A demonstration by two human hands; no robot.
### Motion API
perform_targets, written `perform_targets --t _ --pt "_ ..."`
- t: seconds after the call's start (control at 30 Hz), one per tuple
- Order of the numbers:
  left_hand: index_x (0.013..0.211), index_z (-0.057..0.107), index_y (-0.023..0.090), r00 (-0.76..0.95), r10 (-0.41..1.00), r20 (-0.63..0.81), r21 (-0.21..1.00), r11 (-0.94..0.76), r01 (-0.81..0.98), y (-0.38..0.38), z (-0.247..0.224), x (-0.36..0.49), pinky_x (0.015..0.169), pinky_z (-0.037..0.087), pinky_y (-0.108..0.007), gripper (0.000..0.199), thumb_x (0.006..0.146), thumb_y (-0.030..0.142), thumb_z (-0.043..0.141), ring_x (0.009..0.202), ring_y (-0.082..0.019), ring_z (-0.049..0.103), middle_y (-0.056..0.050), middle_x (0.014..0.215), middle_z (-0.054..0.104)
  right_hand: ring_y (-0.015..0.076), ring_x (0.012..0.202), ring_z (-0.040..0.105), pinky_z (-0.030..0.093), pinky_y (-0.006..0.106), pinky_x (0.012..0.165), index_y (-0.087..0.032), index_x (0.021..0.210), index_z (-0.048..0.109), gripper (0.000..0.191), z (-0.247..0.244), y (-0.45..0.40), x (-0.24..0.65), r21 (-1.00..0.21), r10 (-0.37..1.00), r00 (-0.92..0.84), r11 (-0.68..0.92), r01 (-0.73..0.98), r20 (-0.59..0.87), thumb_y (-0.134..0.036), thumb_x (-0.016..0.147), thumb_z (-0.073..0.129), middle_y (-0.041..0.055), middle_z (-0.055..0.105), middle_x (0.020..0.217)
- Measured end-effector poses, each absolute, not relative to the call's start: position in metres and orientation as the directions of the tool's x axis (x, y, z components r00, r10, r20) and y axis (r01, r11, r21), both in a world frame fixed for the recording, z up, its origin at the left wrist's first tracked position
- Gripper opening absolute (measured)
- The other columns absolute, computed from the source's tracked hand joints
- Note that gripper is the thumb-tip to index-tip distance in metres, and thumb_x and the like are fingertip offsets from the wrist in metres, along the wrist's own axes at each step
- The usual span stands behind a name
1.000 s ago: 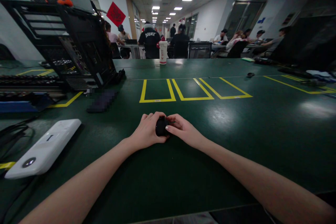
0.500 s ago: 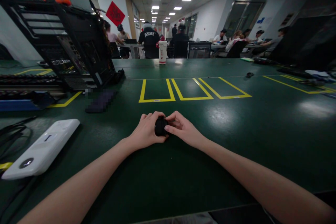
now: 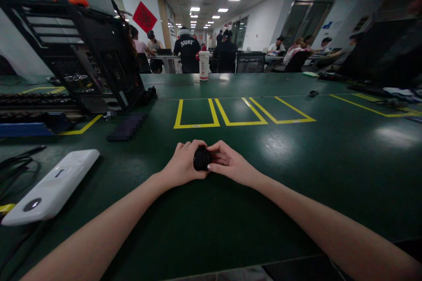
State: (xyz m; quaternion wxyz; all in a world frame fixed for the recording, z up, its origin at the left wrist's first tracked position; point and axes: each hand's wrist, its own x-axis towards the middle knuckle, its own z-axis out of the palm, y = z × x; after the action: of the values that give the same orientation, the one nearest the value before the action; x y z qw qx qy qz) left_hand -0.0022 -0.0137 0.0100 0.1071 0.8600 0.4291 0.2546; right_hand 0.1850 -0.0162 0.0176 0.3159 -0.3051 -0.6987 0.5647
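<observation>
A small black cylinder-like object (image 3: 201,159) with a ridge near its right end is held low over the green table (image 3: 211,224), its exact kind not clear. My left hand (image 3: 183,163) wraps round its left side, fingers over the top and thumb below. From the other side, my right hand (image 3: 232,164) closes on the object's right end, thumb at the lower edge and fingertips at the upper. The fingers partly hide both ends. Whether the object touches the tabletop, I cannot tell.
To the left lie a white power bank-like device (image 3: 54,189) with cables and a dark flat item (image 3: 127,126), beside an open black computer case (image 3: 82,52). Yellow tape frames (image 3: 197,126) mark the table ahead. A white bottle (image 3: 204,66) stands behind; people sit farther back.
My right thumb has slid slightly down along the object's right end, and more of that end shows. My left hand keeps its hold in the same place.
</observation>
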Motion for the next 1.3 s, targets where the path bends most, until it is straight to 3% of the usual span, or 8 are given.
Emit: perform_targets --t 0.17,0.43,0.63,0.83,1.07,1.3 --pt "0.107 0.039 0.022 0.496 0.798 0.342 0.41 -0.602 0.686 -0.013 0.01 -0.002 0.077 0.033 -0.035 0.052 0.064 0.035 0.065 0.088 -0.023 0.051 -0.003 0.099 0.052 0.0172 0.098 0.056 0.048 0.038 0.085 -0.022 0.097 0.046 0.021 0.015 -0.015 0.182 -0.976 0.808 -0.576 0.205 0.074 0.126 -0.025 0.079 0.055 0.0019 0.053 0.103" --pt "0.106 0.039 0.022 0.501 0.8 0.33 0.426 -0.6 0.677 -0.014 0.011 -0.003 0.078 0.033 -0.035 0.052 0.064 0.034 0.066 0.089 -0.022 0.051 -0.002 0.099 0.052 0.0189 0.1 0.054 0.045 0.041 0.089 -0.02 0.105 0.046 0.029 0.014 -0.014 0.181 -0.962 0.838 -0.542 0.198 0.19 0.066 -0.03 0.079 0.054 0.0048 0.052 0.106" --pt "0.107 0.038 0.022 0.508 0.795 0.332 0.414 -0.607 0.679 -0.014 0.011 -0.004 0.079 0.033 -0.036 0.053 0.063 0.033 0.065 0.09 -0.023 0.051 -0.003 0.1 0.052 0.0172 0.104 0.053 0.045 0.037 0.09 -0.021 0.103 0.045 0.03 0.017 -0.016 0.184 -0.983 0.783 -0.615 0.173 0.063 0.099 -0.02 0.076 0.059 0.0029 0.051 0.108" --pt "0.107 0.039 0.023 0.5 0.799 0.333 0.422 -0.601 0.679 -0.014 0.011 -0.003 0.079 0.033 -0.036 0.053 0.064 0.037 0.066 0.089 -0.022 0.051 -0.003 0.099 0.052 0.0173 0.095 0.056 0.049 0.038 0.082 -0.022 0.097 0.047 0.019 0.012 -0.013 0.182 -0.979 0.821 -0.561 0.187 0.084 0.109 -0.029 0.08 0.053 0.0018 0.052 0.102" --pt "0.106 0.039 0.022 0.495 0.802 0.333 0.407 -0.596 0.692 -0.016 0.014 -0.002 0.078 0.033 -0.037 0.053 0.063 0.037 0.065 0.088 -0.023 0.051 -0.003 0.098 0.052 0.0191 0.099 0.055 0.045 0.041 0.088 -0.019 0.103 0.047 0.029 0.006 -0.008 0.178 -0.978 0.843 -0.534 0.158 0.134 0.063 -0.027 0.077 0.057 0.0045 0.053 0.103" --pt "0.107 0.038 0.022 0.511 0.794 0.329 0.414 -0.608 0.678 -0.017 0.016 -0.002 0.079 0.031 -0.037 0.054 0.063 0.039 0.065 0.091 -0.024 0.05 -0.003 0.1 0.052 0.0172 0.104 0.054 0.043 0.038 0.093 -0.02 0.099 0.046 0.034 0.013 -0.015 0.183 -0.994 0.78 -0.619 0.111 -0.006 0.09 -0.015 0.071 0.063 0.0022 0.053 0.107"
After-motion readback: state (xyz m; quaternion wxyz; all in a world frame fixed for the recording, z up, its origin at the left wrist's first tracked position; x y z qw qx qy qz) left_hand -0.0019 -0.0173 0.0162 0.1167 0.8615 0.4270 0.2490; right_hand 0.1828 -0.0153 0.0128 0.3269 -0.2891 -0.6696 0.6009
